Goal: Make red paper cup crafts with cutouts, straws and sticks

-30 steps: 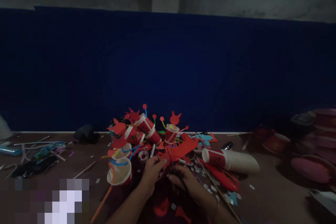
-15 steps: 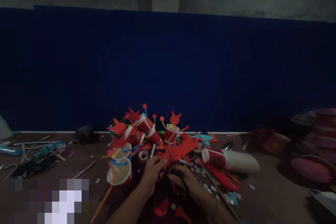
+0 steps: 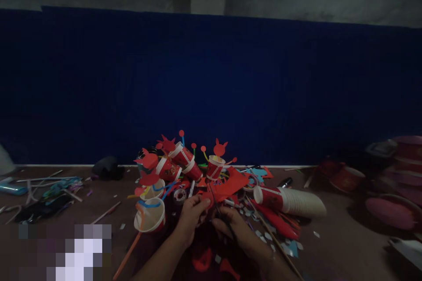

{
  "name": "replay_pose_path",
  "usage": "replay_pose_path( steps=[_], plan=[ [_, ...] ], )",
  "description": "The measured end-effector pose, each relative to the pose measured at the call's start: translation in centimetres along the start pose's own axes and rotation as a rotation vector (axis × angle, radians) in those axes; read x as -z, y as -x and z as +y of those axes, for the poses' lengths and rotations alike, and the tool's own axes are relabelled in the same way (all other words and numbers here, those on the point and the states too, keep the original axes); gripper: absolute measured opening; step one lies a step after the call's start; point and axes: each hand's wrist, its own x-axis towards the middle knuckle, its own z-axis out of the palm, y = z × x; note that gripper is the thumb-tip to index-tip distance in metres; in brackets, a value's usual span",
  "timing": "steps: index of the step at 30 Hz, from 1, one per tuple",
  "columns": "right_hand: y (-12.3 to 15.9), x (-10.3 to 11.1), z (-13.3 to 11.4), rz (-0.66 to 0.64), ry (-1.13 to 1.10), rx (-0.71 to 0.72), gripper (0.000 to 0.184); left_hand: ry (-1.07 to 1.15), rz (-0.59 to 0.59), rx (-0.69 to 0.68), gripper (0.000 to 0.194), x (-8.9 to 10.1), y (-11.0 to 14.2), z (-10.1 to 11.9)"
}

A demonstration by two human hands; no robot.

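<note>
My left hand (image 3: 191, 216) pinches a piece of red paper (image 3: 227, 186) at its near edge. My right hand (image 3: 232, 227) grips dark scissors (image 3: 218, 207) whose blades point up into that paper. Both hands hover low over the brown table (image 3: 336, 237), just in front of a heap of red paper cups (image 3: 180, 162) decorated with red cut-outs and coloured straws. A cup with an orange straw (image 3: 150, 216) lies just left of my left hand.
A stack of white and red paper cups (image 3: 290, 201) lies on its side to the right. Paper scraps litter the table around my hands. Straws and dark items lie at the left (image 3: 46, 193). Pink plates (image 3: 392, 210) sit at far right. A blue wall panel rises behind.
</note>
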Motion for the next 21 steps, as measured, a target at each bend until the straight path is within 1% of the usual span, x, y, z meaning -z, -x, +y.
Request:
replay_pose_path(
  steps=[6,10,13,21],
  plan=[
    [-0.01,-0.04,-0.16,-0.002,-0.009,0.017,0.041,-0.003,-0.004,-0.003,0.035,0.01,0.03,0.10],
    [-0.02,0.06,-0.12,0.024,-0.014,0.000,0.043,-0.001,-0.009,-0.008,0.036,0.09,-0.11,0.07],
    [-0.11,0.18,0.06,0.014,-0.020,-0.016,0.045,-0.003,-0.007,-0.012,0.038,0.08,-0.12,0.09],
    [-0.15,0.29,0.01,0.017,-0.017,-0.009,0.046,-0.007,0.048,-0.035,0.042,-0.16,0.22,0.11]
  ],
)
